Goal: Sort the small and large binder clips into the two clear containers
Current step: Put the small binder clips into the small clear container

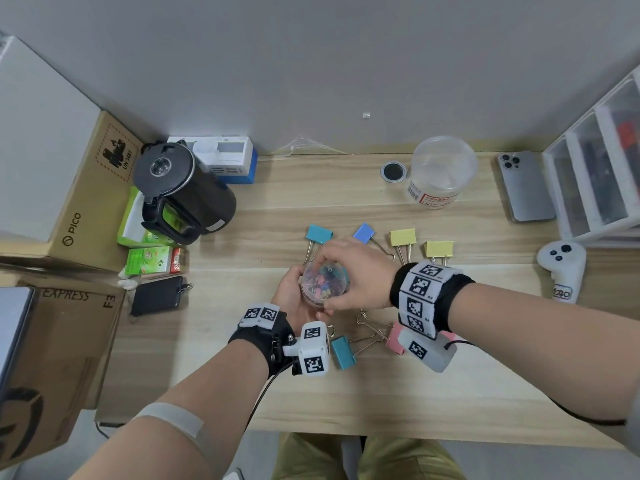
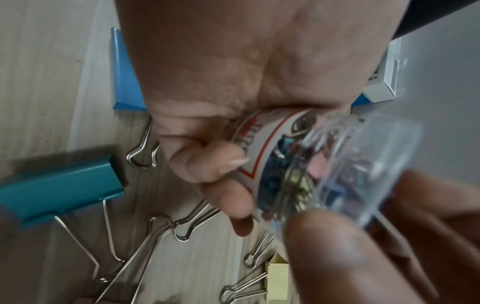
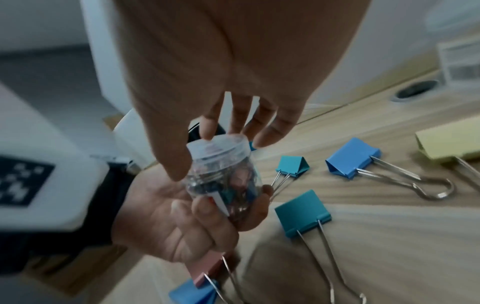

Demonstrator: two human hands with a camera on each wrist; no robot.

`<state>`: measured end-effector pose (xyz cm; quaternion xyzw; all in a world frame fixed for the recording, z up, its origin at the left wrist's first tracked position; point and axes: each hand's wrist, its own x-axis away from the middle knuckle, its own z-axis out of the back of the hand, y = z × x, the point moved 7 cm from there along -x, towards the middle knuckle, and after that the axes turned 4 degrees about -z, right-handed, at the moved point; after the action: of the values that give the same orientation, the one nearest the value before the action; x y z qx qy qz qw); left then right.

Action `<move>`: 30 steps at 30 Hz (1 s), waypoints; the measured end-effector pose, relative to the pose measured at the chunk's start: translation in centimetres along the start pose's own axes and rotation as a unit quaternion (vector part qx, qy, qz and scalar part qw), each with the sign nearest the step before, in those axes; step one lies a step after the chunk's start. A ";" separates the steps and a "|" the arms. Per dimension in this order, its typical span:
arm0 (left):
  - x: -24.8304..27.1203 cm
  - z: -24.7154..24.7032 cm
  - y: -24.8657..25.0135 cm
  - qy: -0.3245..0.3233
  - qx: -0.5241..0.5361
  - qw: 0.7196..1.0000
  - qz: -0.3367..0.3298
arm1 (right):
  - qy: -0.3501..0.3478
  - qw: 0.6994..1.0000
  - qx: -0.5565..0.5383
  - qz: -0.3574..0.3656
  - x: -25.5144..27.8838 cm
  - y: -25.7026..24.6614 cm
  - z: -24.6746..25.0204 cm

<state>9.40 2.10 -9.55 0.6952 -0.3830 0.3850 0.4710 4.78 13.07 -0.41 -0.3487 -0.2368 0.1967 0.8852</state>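
Note:
My left hand [image 1: 294, 292] grips a small clear jar [image 1: 323, 284] full of small coloured binder clips, held just above the desk. My right hand [image 1: 349, 275] comes from above, its thumb and fingers around the jar's clear lid [image 3: 218, 147]. The right wrist view shows the lid sitting on the jar [image 3: 226, 185]. Large binder clips lie around the hands: teal [image 1: 318, 233], blue [image 1: 364, 232] and two yellow ones [image 1: 402, 236] behind, a teal one [image 1: 343, 351] and a pink one [image 1: 394, 337] in front. A large clear container [image 1: 441, 171] stands at the back right.
A black kettle [image 1: 180, 192], green boxes and cardboard boxes crowd the left side. A dark wallet [image 1: 157, 296] lies front left. A phone [image 1: 526, 188], a clear drawer unit [image 1: 602, 161] and a white controller [image 1: 562, 268] line the right edge.

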 end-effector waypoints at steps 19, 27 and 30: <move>0.1 -2.3 0.1 -0.049 -0.008 0.999 -0.011 | 0.035 0.963 0.220 -0.151 1.0 0.0 0.2; -0.3 -3.6 0.7 -0.056 -0.002 0.998 -0.030 | 0.030 0.965 0.182 -0.186 1.1 0.6 1.1; -0.5 -4.1 1.3 -0.054 -0.008 0.998 -0.035 | 0.032 0.963 0.163 -0.211 0.9 1.9 1.3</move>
<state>7.34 5.73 -8.44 0.7242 -0.3863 0.3271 0.4684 4.38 15.53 -0.66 -0.1475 -0.2411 0.0298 0.9588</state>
